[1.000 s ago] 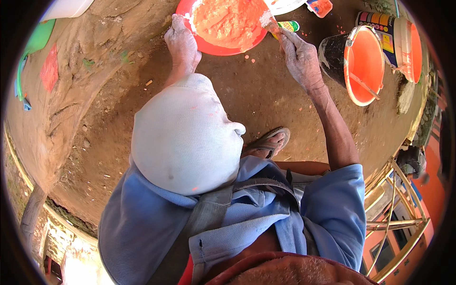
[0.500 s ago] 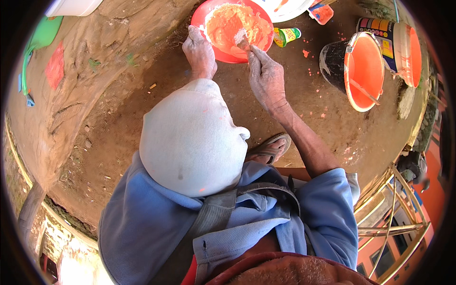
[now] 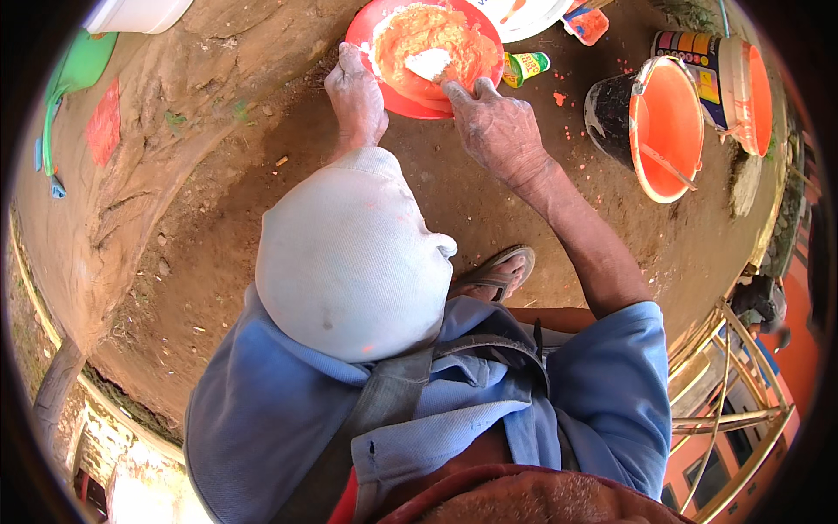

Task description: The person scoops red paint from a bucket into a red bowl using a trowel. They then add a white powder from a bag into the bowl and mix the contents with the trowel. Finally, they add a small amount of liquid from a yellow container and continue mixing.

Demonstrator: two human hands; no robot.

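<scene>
A red basin [image 3: 417, 108] at the top middle holds a thick orange paste [image 3: 467, 39]. My left hand [image 3: 358, 100] is closed on the basin's left rim. Over the basin's near right rim, my right hand [image 3: 502, 135], back up, grips a putty knife whose handle is hidden by my fingers. Its flat blade [image 3: 428, 64] lies on the paste and looks white, coated or shining. Pale dried residue covers both hands. Just right of the basin lies a small green and yellow packet [image 3: 525, 68].
To the right, a black bucket [image 3: 611, 122] with an orange inside lies tipped, a stick [image 3: 670, 166] in its mouth. Beside it is a paint tub [image 3: 752, 100]. A white container [image 3: 537, 16] and a small blue-and-orange tray [image 3: 587, 26] stand behind. My sandalled foot [image 3: 506, 272] is below.
My right hand has rolled over, back up, and the blade has tilted so a broad white face shows. My left hand and the basin have shifted slightly left.
</scene>
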